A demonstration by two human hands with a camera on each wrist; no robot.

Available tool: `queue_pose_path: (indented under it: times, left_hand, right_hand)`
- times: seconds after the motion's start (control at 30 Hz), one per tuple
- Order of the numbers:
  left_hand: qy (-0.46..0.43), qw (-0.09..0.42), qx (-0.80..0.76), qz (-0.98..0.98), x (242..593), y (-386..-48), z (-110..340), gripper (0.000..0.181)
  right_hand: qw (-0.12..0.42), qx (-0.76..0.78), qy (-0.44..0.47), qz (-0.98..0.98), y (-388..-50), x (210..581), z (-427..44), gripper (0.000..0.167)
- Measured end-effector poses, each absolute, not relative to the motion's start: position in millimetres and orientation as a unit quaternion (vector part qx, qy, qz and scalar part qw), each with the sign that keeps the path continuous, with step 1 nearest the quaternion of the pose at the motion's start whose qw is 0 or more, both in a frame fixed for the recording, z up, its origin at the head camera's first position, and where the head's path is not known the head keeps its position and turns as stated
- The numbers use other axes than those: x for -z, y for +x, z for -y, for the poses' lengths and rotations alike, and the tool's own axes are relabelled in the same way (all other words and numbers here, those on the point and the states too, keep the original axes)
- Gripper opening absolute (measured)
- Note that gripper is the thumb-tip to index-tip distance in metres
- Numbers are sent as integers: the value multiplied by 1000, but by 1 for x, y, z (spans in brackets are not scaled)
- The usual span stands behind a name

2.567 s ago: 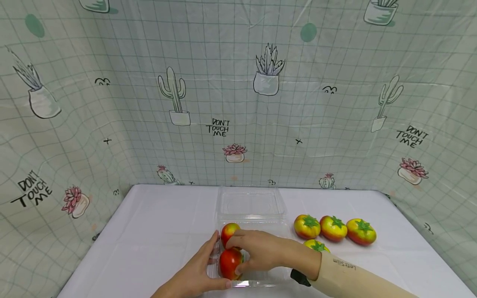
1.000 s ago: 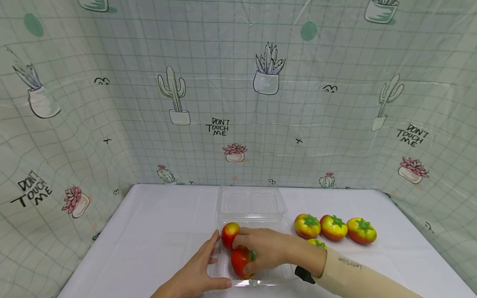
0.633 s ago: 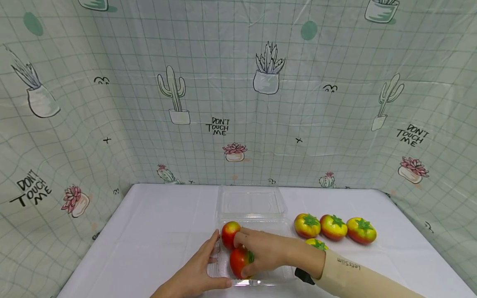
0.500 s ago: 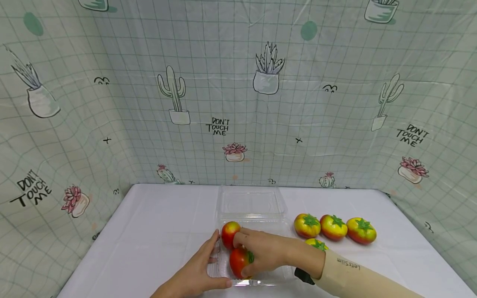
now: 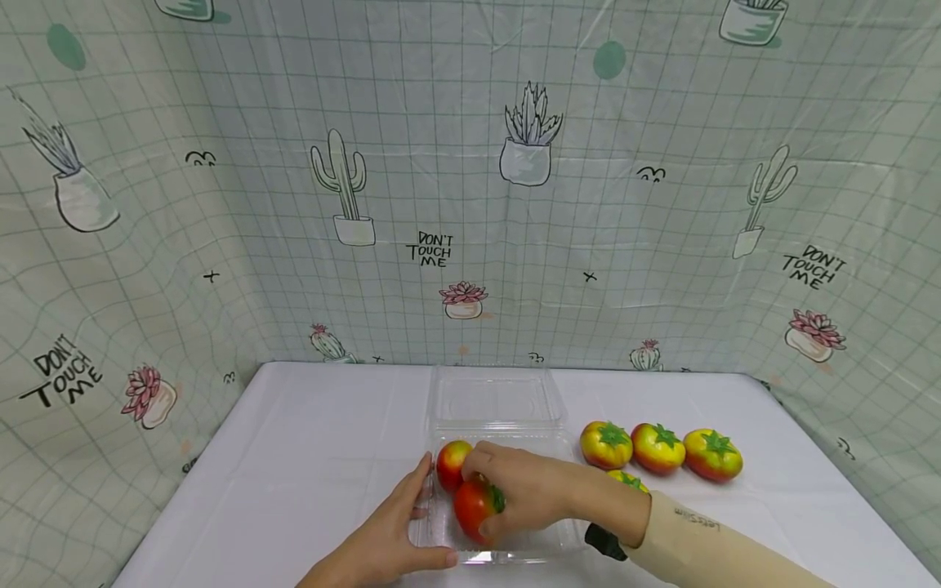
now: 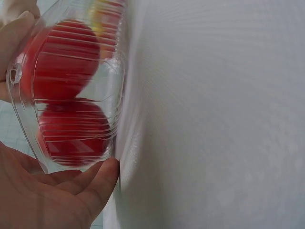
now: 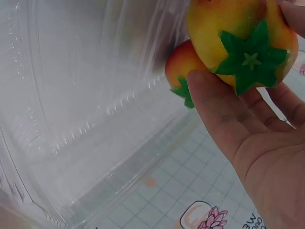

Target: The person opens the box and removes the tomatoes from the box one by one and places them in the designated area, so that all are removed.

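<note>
In the head view a clear plastic clamshell box [image 5: 540, 539] lies with its lid [image 5: 496, 400] folded back. My right hand [image 5: 525, 494] grips a red and yellow tomato [image 5: 470, 510] over the left part of the box, its green leafy top turned toward the palm. A second tomato [image 5: 450, 467] sits behind it in the far left corner. My left hand [image 5: 385, 535] rests around the near left corner, fingers along the side and thumb by the front edge. Through the box wall [image 6: 116, 81], the left wrist view shows both red tomatoes.
Right of the box, three tomatoes [image 5: 657, 449] form a row on the white tablecloth [image 5: 331, 441]. Another tomato [image 5: 628, 482] lies nearer, partly hidden by my right arm. A patterned curtain [image 5: 470, 204] surrounds the table at the back and sides.
The gripped tomato has shifted right from the box's left side, then moved slightly up and turned. My right hand has moved with it. My left hand has stayed in place.
</note>
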State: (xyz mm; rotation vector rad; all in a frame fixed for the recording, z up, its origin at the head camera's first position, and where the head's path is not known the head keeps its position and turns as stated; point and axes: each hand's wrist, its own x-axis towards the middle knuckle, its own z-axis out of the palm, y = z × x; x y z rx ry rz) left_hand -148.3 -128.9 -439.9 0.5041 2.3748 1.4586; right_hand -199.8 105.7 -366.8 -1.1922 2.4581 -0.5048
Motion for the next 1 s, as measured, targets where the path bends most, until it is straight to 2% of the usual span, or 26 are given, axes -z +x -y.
queue_pose_path:
  times: [0.5, 1.0]
  left_hand:
    - [177, 144, -512, -828, 442, -149, 129, 114]
    - [176, 150, -507, -830, 441, -148, 129, 114]
  right_hand:
    - [154, 184, -426, -872, -197, 358, -120, 45]
    - [153, 176, -408, -883, -195, 364, -133, 46]
